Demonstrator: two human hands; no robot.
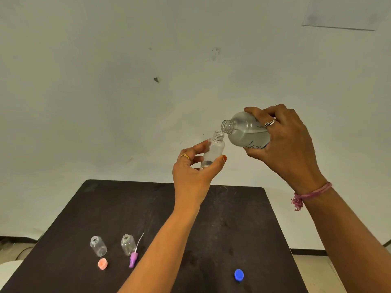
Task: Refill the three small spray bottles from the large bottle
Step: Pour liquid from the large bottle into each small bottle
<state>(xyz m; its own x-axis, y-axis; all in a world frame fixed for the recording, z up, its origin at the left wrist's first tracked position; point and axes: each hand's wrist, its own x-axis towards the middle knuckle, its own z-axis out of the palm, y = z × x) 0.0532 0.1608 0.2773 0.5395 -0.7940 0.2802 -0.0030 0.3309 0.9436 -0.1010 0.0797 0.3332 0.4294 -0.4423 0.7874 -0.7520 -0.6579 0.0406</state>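
Pouring stage, first fill. Your left hand (191, 176) grips a small clear plastic spray bottle (213, 152), barely filled, above the dark surface (232, 229). Your right hand (283, 142) clasps the tilted large clear bottle (243, 132), mouth just beside its neck. On that surface, two small uncapped clear bottles (98, 245) stand apparently empty.

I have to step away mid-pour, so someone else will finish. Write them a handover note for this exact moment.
Left hand: holds one small spray bottle upright in the air, uncapped, a little liquid at its bottom.
Right hand: holds the large bottle, uncapped, tilted with its mouth just above the small one's.
On the table: two more small bottles, open and seemingly empty; a pink cap, a purple sprayer, a blue cap.
Done: first fill barely begun.
Left: finish it, fill the other two, refit tops.
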